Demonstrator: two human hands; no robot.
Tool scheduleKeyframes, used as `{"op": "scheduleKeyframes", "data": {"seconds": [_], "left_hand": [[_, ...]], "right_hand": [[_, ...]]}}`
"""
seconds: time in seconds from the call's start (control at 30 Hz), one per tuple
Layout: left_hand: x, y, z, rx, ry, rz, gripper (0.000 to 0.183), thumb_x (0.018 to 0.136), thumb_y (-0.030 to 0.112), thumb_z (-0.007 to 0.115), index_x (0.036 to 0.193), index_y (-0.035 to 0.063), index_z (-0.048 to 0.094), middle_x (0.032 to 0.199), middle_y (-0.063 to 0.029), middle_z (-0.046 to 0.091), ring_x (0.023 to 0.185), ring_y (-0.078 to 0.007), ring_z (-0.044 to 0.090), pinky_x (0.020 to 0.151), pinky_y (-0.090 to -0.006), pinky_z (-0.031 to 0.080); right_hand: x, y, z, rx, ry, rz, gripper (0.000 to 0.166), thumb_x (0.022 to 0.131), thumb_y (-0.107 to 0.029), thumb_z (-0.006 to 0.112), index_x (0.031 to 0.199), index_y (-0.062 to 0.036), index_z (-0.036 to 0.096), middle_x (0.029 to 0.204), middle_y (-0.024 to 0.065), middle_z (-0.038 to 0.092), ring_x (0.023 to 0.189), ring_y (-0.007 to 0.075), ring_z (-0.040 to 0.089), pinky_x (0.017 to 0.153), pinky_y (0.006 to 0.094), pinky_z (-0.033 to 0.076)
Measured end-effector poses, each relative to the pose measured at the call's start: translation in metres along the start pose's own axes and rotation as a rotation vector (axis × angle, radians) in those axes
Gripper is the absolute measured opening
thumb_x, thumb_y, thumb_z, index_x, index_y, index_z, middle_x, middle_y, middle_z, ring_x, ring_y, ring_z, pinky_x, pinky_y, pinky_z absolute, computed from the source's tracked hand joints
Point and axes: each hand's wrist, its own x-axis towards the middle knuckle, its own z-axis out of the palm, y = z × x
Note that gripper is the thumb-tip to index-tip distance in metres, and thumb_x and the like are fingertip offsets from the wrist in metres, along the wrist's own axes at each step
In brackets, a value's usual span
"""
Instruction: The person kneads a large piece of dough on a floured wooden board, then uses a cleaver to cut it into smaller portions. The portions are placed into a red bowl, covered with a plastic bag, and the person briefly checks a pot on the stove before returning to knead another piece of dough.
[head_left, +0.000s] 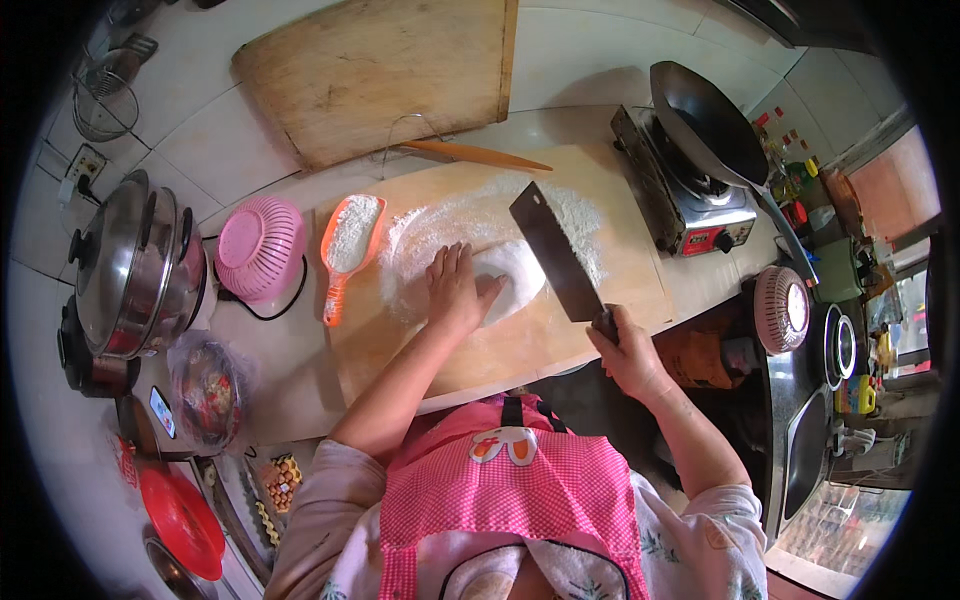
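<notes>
A smooth white lump of dough (517, 274) rests on a large wooden board (480, 356), with loose flour (457, 206) spread around it. My left hand (459, 289) lies against the dough's left side, fingers apart and pointing away from me. To the right, my right hand (630, 352) grips the dark handle of a broad Chinese cleaver (559, 255). Its blade is raised and slants up and left, just past the dough's right edge. An orange scoop (334, 296) full of flour lies on the board's left part.
A wooden rolling pin (480, 154) lies along the board's far edge. A gas stove (697, 217) with a tilted wok (701, 120) stands at the right. Leftward are an upturned pink basket (259, 247), a steamer pot (127, 277) and a plastic-covered bowl (210, 390).
</notes>
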Motion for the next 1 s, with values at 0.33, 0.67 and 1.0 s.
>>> {"op": "scheduleKeyframes", "data": {"seconds": [0.33,0.67,1.0], "left_hand": [[0.015,0.02,-0.002,0.074,-0.307,-0.229,0.086,0.069,0.057,0.071,0.127,0.0003,0.045,0.124,-0.0177,0.052,0.117,-0.0321,0.049,0.099,-0.0445,0.037],[0.008,0.013,0.011,0.054,-0.171,-0.186,0.077,0.065,0.051,0.074,0.122,0.0053,0.05,0.118,-0.0139,0.054,0.113,-0.0315,0.049,0.096,-0.0445,0.037],[0.007,0.016,0.008,0.023,-0.24,-0.244,0.081,0.064,0.051,0.074,0.123,0.0038,0.046,0.121,-0.0169,0.052,0.115,-0.031,0.048,0.097,-0.0449,0.037]], "right_hand": [[0.008,-0.004,-0.004,-0.122,-0.173,-0.014,0.033,0.093,-0.025,0.054,0.11,0.0012,0.044,0.088,0.0256,0.062,0.086,0.0432,0.06,0.072,0.0454,0.049],[0.05,-0.005,0.005,-0.239,-0.297,-0.037,0.032,0.093,-0.027,0.052,0.101,0.0017,0.04,0.084,0.0297,0.061,0.084,0.0476,0.058,0.072,0.0501,0.047],[0.071,0.036,0.047,-0.168,-0.137,-0.145,0.031,0.092,-0.025,0.055,0.103,-0.0002,0.04,0.073,0.0246,0.058,0.067,0.0418,0.059,0.061,0.0448,0.047]]}}
